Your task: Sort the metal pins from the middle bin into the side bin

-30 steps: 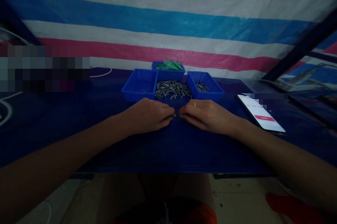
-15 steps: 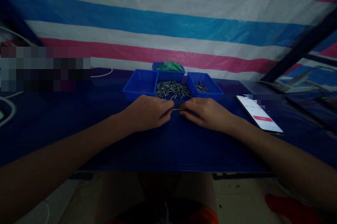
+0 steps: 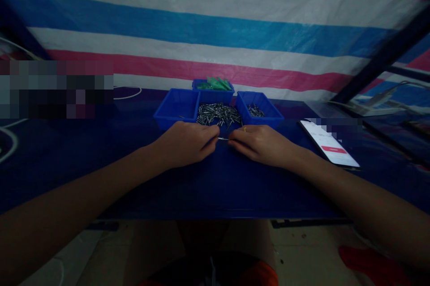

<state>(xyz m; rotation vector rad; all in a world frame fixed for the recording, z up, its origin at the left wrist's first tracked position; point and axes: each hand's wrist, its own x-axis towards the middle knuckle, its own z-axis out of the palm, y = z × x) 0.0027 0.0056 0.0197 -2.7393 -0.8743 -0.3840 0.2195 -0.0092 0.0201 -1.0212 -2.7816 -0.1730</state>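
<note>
A thin metal pin (image 3: 223,138) spans the gap between my two hands, low over the blue table. My left hand (image 3: 191,143) pinches one end of it, fingers closed. The other end is pinched by my right hand (image 3: 260,143), which wears a ring. The pin's exact kind is too small to make out. Just beyond my hands lies a loose pile of similar metal pins (image 3: 220,113). Left of the pile is a blue bin (image 3: 161,116) with a small piece inside, and to its right another blue bin (image 3: 273,118) holds more metal pieces.
Behind the pile, a third blue bin (image 3: 215,96) holds green packets (image 3: 218,83). A phone with a lit screen (image 3: 327,143) lies on the right of the table (image 3: 215,192). White cables (image 3: 129,93) run at the left. A striped sheet (image 3: 215,31) hangs behind.
Both hands keep their pinch on the pin and have barely moved. Slightly more of the pin shows between the fingers. The whole view has shifted slightly.
</note>
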